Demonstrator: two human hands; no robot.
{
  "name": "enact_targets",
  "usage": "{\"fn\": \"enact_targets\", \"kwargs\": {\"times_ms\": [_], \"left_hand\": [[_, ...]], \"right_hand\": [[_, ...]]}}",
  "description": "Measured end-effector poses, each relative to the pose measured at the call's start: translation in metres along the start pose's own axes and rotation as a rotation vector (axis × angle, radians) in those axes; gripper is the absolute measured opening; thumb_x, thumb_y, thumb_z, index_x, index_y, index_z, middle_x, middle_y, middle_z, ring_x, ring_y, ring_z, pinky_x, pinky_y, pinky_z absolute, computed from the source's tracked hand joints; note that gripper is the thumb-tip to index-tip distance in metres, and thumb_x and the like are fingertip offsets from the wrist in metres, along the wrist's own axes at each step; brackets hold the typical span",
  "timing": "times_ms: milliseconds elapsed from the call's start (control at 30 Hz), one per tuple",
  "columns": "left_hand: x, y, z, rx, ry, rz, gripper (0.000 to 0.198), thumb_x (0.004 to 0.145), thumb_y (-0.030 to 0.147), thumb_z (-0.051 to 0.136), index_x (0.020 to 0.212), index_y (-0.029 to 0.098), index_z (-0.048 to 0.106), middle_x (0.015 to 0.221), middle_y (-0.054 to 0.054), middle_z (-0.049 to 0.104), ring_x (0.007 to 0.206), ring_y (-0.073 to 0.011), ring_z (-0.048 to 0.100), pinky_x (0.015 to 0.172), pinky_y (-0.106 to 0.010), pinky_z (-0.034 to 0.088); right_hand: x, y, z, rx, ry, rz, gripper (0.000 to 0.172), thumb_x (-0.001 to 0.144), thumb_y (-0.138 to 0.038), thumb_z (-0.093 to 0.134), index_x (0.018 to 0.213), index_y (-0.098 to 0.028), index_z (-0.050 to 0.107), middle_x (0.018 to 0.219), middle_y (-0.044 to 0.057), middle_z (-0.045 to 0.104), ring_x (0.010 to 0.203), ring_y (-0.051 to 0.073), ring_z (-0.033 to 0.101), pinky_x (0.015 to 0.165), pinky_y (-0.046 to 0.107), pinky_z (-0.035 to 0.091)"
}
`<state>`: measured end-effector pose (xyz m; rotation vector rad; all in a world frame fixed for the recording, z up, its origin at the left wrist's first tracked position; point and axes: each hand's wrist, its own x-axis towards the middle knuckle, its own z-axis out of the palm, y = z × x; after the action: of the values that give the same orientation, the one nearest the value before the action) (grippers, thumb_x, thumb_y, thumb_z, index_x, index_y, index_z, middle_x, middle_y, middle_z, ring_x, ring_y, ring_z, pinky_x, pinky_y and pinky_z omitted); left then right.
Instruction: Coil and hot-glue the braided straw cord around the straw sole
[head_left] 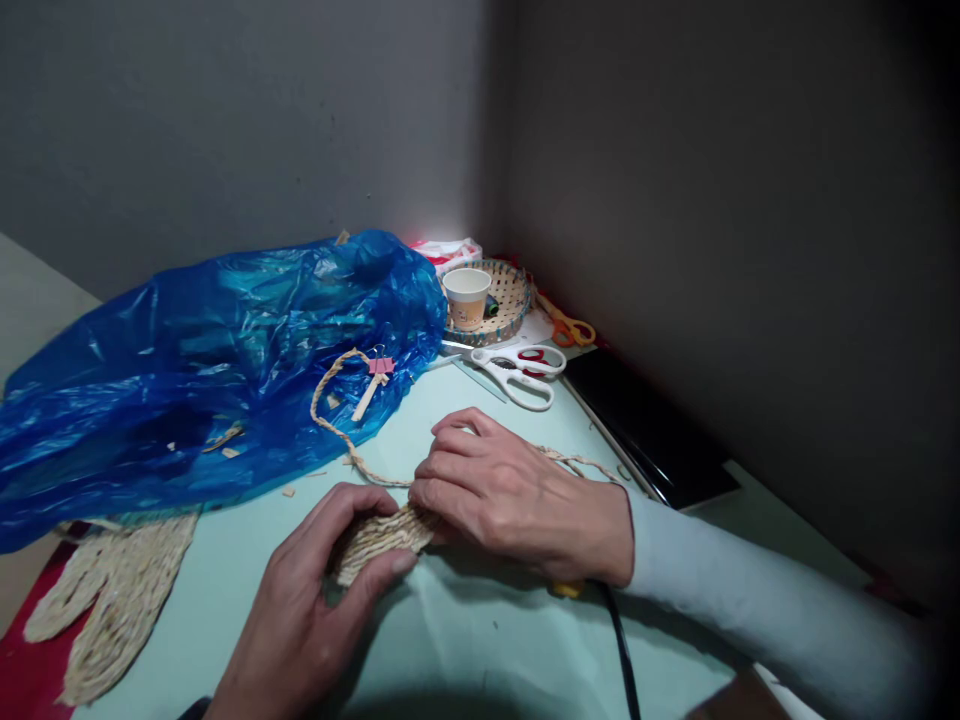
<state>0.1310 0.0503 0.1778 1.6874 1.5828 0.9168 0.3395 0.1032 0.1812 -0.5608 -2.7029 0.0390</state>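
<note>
Between my two hands, low over the table, is a small piece of coiled straw braid (pixel 382 545) with its rows side by side. My left hand (pixel 322 580) grips its left end between thumb and fingers. My right hand (pixel 487 490) bends over its right end, fingertips pressed on it; the exact pinch is hidden. A twisted straw cord (pixel 328 423) runs from near my right fingers up to a pink binder clip (pixel 381 366) on the blue plastic bag. More thin cord (pixel 577 460) shows behind my right wrist.
A large blue plastic bag (pixel 247 350) covers the left back. Flat straw pieces (pixel 127 600) lie at lower left. White scissors (pixel 525 372), orange-handled scissors (pixel 574 330), a paper cup (pixel 468 300) in a woven basket (pixel 514 295) and a black tablet-like slab (pixel 645 425) stand near the walls.
</note>
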Motion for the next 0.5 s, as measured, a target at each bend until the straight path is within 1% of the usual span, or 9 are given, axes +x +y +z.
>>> {"fn": "enact_targets", "kwargs": {"times_ms": [100, 167, 200, 267, 300, 333, 400, 467, 500], "left_hand": [[-0.001, 0.001, 0.0, 0.035, 0.051, -0.007, 0.017, 0.076, 0.041, 0.073, 0.089, 0.032, 0.07, 0.092, 0.003, 0.073, 0.087, -0.0219, 0.064, 0.08, -0.027, 0.046], [-0.002, 0.002, -0.002, 0.008, 0.087, -0.029, 0.023, 0.078, 0.044, 0.071, 0.097, 0.031, 0.072, 0.104, 0.001, 0.074, 0.097, -0.024, 0.066, 0.083, -0.027, 0.047], [-0.002, 0.003, -0.004, -0.038, 0.093, -0.057, 0.027, 0.079, 0.045, 0.069, 0.101, 0.03, 0.072, 0.109, 0.0, 0.074, 0.101, -0.025, 0.067, 0.084, -0.027, 0.049], [0.001, 0.002, -0.01, -0.224, 0.093, -0.147, 0.032, 0.081, 0.048, 0.067, 0.107, 0.028, 0.071, 0.112, -0.002, 0.075, 0.102, -0.0258, 0.068, 0.082, -0.028, 0.053], [0.004, 0.001, -0.013, -0.349, 0.114, -0.201, 0.032, 0.082, 0.048, 0.067, 0.107, 0.028, 0.071, 0.11, -0.003, 0.075, 0.1, -0.0248, 0.07, 0.081, -0.027, 0.056], [0.007, 0.0, -0.016, -0.473, 0.16, -0.252, 0.029, 0.083, 0.046, 0.068, 0.105, 0.027, 0.071, 0.106, -0.002, 0.076, 0.097, -0.0224, 0.07, 0.08, -0.025, 0.057], [0.014, -0.004, -0.022, -0.66, 0.3, -0.321, 0.02, 0.081, 0.037, 0.073, 0.098, 0.026, 0.071, 0.093, 0.001, 0.074, 0.086, -0.0152, 0.07, 0.078, -0.018, 0.057], [0.019, -0.009, -0.026, -0.746, 0.397, -0.369, 0.019, 0.076, 0.027, 0.08, 0.093, 0.026, 0.072, 0.082, 0.004, 0.069, 0.076, -0.0105, 0.066, 0.072, -0.014, 0.056], [0.021, -0.012, -0.027, -0.764, 0.397, -0.392, 0.022, 0.073, 0.024, 0.082, 0.092, 0.026, 0.072, 0.077, 0.004, 0.066, 0.072, -0.0104, 0.065, 0.067, -0.015, 0.056]], "right_hand": [[0.0, 0.002, -0.003, 0.012, 0.005, 0.004, 0.021, 0.098, -0.012, 0.045, 0.1, -0.008, 0.065, 0.091, 0.011, 0.066, 0.088, 0.024, 0.05, 0.091, 0.042, 0.038], [0.0, 0.004, -0.005, 0.038, 0.016, 0.019, 0.022, 0.099, -0.014, 0.045, 0.103, -0.007, 0.065, 0.091, 0.011, 0.066, 0.087, 0.024, 0.05, 0.088, 0.042, 0.039], [0.0, 0.005, -0.005, 0.053, 0.022, 0.026, 0.022, 0.1, -0.015, 0.046, 0.104, -0.007, 0.065, 0.091, 0.012, 0.066, 0.087, 0.024, 0.05, 0.088, 0.042, 0.04], [-0.001, 0.007, -0.007, 0.077, 0.028, 0.03, 0.023, 0.101, -0.02, 0.047, 0.106, -0.007, 0.065, 0.092, 0.012, 0.068, 0.088, 0.024, 0.051, 0.089, 0.042, 0.041], [-0.002, 0.008, -0.007, 0.089, 0.03, 0.025, 0.023, 0.101, -0.023, 0.049, 0.108, -0.008, 0.065, 0.094, 0.012, 0.069, 0.089, 0.024, 0.051, 0.09, 0.042, 0.041], [-0.002, 0.01, -0.008, 0.114, 0.038, 0.013, 0.025, 0.101, -0.026, 0.051, 0.11, -0.007, 0.065, 0.098, 0.012, 0.07, 0.092, 0.024, 0.052, 0.091, 0.042, 0.042], [-0.004, 0.013, -0.01, 0.218, 0.088, -0.008, 0.031, 0.099, -0.032, 0.059, 0.115, -0.006, 0.064, 0.105, 0.014, 0.071, 0.096, 0.024, 0.054, 0.093, 0.041, 0.043], [-0.004, 0.016, -0.012, 0.371, 0.164, -0.014, 0.035, 0.093, -0.032, 0.068, 0.115, -0.005, 0.065, 0.107, 0.016, 0.071, 0.097, 0.024, 0.056, 0.092, 0.039, 0.045], [-0.005, 0.018, -0.013, 0.444, 0.201, -0.014, 0.036, 0.09, -0.031, 0.072, 0.113, -0.004, 0.065, 0.105, 0.016, 0.072, 0.096, 0.023, 0.058, 0.091, 0.039, 0.046]]}}
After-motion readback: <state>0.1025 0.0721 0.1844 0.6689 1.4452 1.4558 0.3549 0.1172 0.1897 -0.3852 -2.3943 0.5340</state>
